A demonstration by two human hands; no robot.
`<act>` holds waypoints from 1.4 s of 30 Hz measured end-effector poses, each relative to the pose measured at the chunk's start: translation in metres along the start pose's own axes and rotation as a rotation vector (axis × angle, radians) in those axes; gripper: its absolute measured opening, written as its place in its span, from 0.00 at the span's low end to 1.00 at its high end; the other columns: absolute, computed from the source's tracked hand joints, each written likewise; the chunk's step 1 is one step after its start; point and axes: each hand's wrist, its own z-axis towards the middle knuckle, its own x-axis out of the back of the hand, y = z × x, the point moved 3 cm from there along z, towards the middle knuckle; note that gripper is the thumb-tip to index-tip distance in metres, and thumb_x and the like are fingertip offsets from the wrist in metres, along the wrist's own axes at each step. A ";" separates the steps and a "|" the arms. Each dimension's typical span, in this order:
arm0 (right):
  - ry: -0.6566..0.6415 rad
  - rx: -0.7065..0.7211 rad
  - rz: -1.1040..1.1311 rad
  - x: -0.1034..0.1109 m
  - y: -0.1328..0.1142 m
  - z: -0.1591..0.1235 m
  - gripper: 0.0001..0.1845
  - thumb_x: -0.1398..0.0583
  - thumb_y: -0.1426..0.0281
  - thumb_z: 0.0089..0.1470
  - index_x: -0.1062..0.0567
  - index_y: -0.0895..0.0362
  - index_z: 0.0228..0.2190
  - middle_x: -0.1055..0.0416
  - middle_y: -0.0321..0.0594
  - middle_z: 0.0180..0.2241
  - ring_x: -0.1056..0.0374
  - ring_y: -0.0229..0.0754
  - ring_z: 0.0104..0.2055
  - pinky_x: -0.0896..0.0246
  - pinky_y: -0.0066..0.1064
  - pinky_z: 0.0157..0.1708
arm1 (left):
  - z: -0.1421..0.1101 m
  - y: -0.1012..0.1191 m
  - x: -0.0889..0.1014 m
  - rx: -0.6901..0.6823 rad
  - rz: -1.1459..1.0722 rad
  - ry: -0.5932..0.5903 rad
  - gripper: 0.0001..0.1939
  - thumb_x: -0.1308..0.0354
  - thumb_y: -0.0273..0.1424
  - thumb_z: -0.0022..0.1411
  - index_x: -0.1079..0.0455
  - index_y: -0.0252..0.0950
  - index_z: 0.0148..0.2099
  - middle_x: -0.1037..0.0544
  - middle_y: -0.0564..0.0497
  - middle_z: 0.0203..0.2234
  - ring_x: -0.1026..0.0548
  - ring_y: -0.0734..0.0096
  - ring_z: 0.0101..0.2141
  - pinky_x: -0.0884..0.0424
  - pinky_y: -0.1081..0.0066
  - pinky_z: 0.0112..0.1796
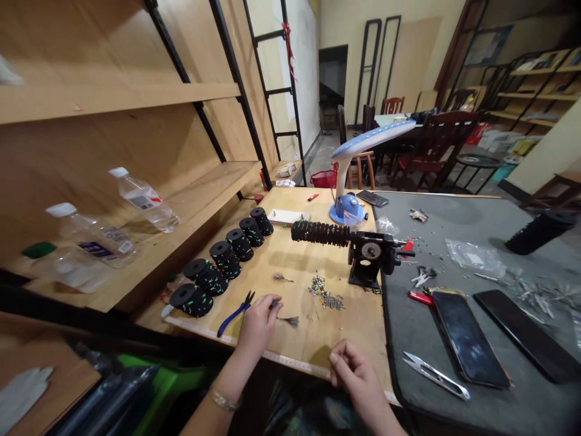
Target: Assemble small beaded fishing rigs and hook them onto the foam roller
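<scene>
My left hand rests over the wooden table with thumb and fingers pinched together. A small dark bit shows at its fingertips, too small to name. Beside it lie blue-handled pliers and a small bundle of thin grey strands; a similar bundle is farther off. Closer to the table's front edge is my right hand, fingers curled and thumb against the index finger; whatever they hold, if anything, is hidden. Between and beyond the hands is a pile of small coloured beads.
A black hand-cranked device carries a row of dark discs. Several black spools with green flecks line the left side. Behind stands a blue lamp. On the grey mat lie phones and thread snips.
</scene>
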 end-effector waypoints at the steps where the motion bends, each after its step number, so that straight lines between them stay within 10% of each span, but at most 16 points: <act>1: 0.005 -0.015 0.032 0.000 0.000 0.001 0.26 0.39 0.45 0.46 0.34 0.55 0.24 0.39 0.28 0.14 0.49 0.32 0.16 0.54 0.24 0.19 | 0.005 -0.004 0.002 -0.017 0.017 -0.003 0.08 0.46 0.30 0.58 0.26 0.36 0.37 0.20 0.44 0.33 0.22 0.57 0.36 0.28 0.60 0.40; 8: 0.075 -0.045 0.168 0.003 0.013 0.006 0.26 0.35 0.45 0.42 0.32 0.56 0.25 0.31 0.32 0.18 0.45 0.31 0.16 0.51 0.22 0.17 | -0.012 0.033 0.012 -0.107 -0.003 0.051 0.08 0.43 0.30 0.56 0.25 0.38 0.39 0.21 0.43 0.37 0.27 0.51 0.43 0.34 0.53 0.47; 14: 0.123 -0.009 0.224 -0.002 0.022 0.010 0.27 0.33 0.46 0.39 0.31 0.56 0.25 0.31 0.32 0.19 0.43 0.31 0.17 0.50 0.23 0.18 | -0.064 0.076 -0.029 0.236 -0.678 -0.178 0.09 0.39 0.35 0.55 0.28 0.34 0.34 0.23 0.48 0.27 0.25 0.66 0.29 0.29 0.72 0.31; 26: 0.134 0.216 -0.143 -0.005 0.008 -0.005 0.21 0.41 0.51 0.54 0.29 0.56 0.26 0.30 0.37 0.22 0.33 0.42 0.26 0.41 0.30 0.29 | -0.065 0.070 -0.045 0.450 -0.926 -0.173 0.15 0.34 0.41 0.51 0.29 0.33 0.29 0.27 0.53 0.22 0.31 0.73 0.26 0.34 0.75 0.29; 42: -0.159 0.211 -0.106 -0.015 -0.031 -0.009 0.15 0.41 0.62 0.56 0.31 0.54 0.45 0.27 0.41 0.35 0.31 0.44 0.38 0.37 0.32 0.37 | -0.070 0.089 -0.015 0.009 -0.512 -0.056 0.08 0.44 0.32 0.61 0.28 0.37 0.31 0.26 0.45 0.36 0.27 0.59 0.41 0.31 0.67 0.41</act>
